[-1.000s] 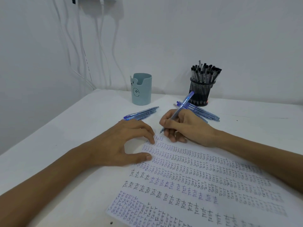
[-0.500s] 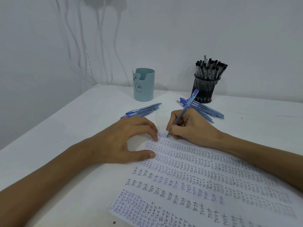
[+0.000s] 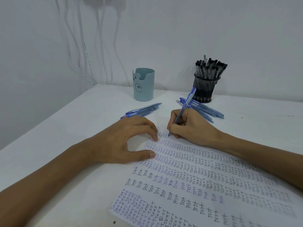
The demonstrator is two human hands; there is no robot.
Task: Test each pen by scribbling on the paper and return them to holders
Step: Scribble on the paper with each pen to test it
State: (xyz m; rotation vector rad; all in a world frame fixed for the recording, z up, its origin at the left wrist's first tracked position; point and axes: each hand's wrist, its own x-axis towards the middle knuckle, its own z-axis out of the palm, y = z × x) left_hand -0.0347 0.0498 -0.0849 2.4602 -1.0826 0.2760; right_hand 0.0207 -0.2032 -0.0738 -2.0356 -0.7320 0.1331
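Now, at the white surface (image 3: 65,128), your right hand (image 3: 193,128) grips a blue pen (image 3: 188,100) between thumb and fingers. Its tip is down on the far left corner of the paper (image 3: 205,190) and its clicker end tilts up toward the wall. Your left hand (image 3: 124,140) is open beside it and holds nothing, with the forefinger tip and thumb tip pressing on the sheet's left edge. Rows of the handwritten word "TEST" in black and blue ink cover the paper. Just beyond your left hand lies a small bunch of blue pens (image 3: 144,109), and a looser pile of blue pens (image 3: 206,111) lies beyond your right hand. Farther back stand two holders, well apart: a pale teal cup (image 3: 144,86) with a bear face on the left, and a black mesh cup (image 3: 205,90) on the right, packed with black-capped pens (image 3: 210,68) standing upright. White cables (image 3: 77,46) hang down the wall at far left.
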